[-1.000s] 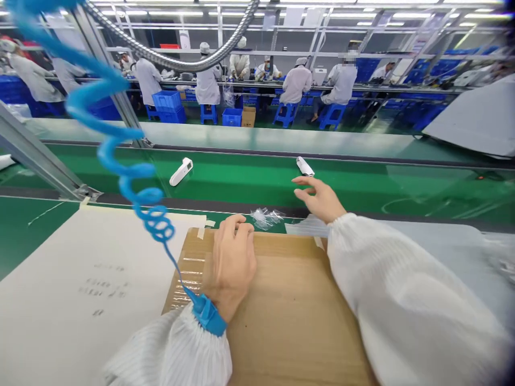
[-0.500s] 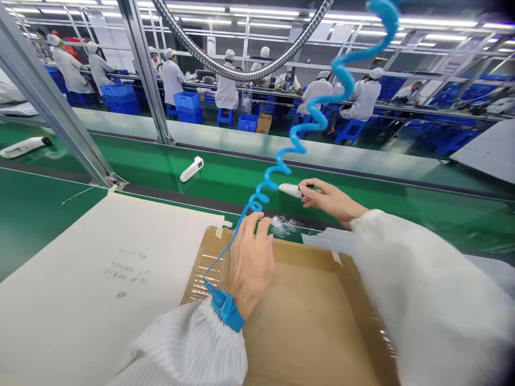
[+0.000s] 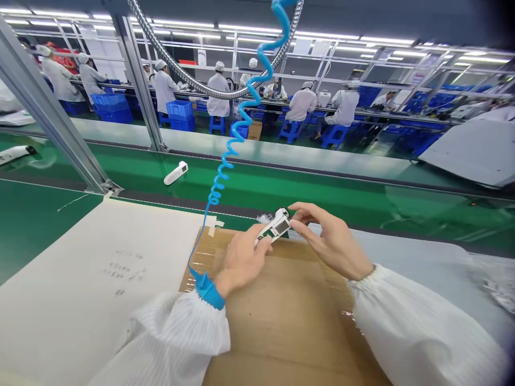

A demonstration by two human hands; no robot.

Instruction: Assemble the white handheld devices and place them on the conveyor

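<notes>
A white handheld infrared thermometer (image 3: 277, 226) with a small dark screen and a black round tip is held above the far edge of the brown cardboard (image 3: 298, 316). My left hand (image 3: 243, 260) is closed round its handle end, fingers partly covering it. At the head end, the thumb and forefinger of my right hand (image 3: 332, 238) pinch near the black tip and screen edge. A blue wrist strap (image 3: 209, 291) sits on my left wrist, its coiled blue cord (image 3: 231, 145) rising from it.
On the green conveyor belt (image 3: 225, 179) lie another white thermometer (image 3: 176, 173) and a further one at the far left (image 3: 16, 154). A metal post (image 3: 60, 102) stands at left. White paper with writing (image 3: 92, 284) lies beside the cardboard. Co-workers sit beyond.
My right hand has come back from over the belt with the thermometer, now turned screen up. My left hand has taken hold of its handle. The view has shifted right.
</notes>
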